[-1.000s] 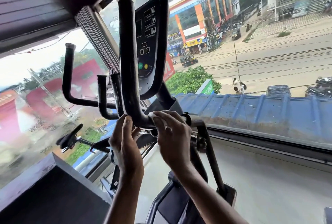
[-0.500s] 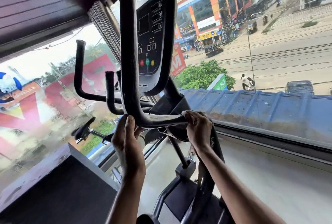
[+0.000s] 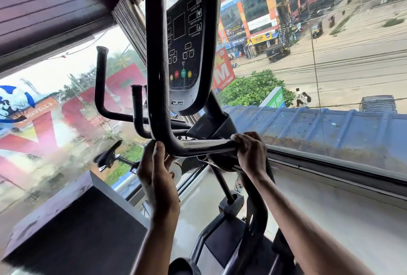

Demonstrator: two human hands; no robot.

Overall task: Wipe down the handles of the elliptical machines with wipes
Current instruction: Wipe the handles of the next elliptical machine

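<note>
The elliptical's black handle (image 3: 154, 58) rises in front of me, bends near its bottom and runs right as a horizontal bar (image 3: 204, 145). My left hand (image 3: 158, 171) holds the bend from below, fingers pointing up against the tube. My right hand (image 3: 251, 153) is curled round the right end of the horizontal bar. A pale edge of the wipe (image 3: 233, 137) peeks out at its fingertips; the rest of the wipe is hidden under the hand.
The console (image 3: 185, 43) with coloured buttons stands just behind the handle. Two more black handles (image 3: 101, 80) (image 3: 136, 107) rise at left. A dark box (image 3: 66, 230) sits at lower left, the machine's frame (image 3: 231, 241) below, and a big window (image 3: 330, 76) ahead.
My right hand has slid to the right along the horizontal bar, from beside the bend to its far end. My left hand stays at the bend.
</note>
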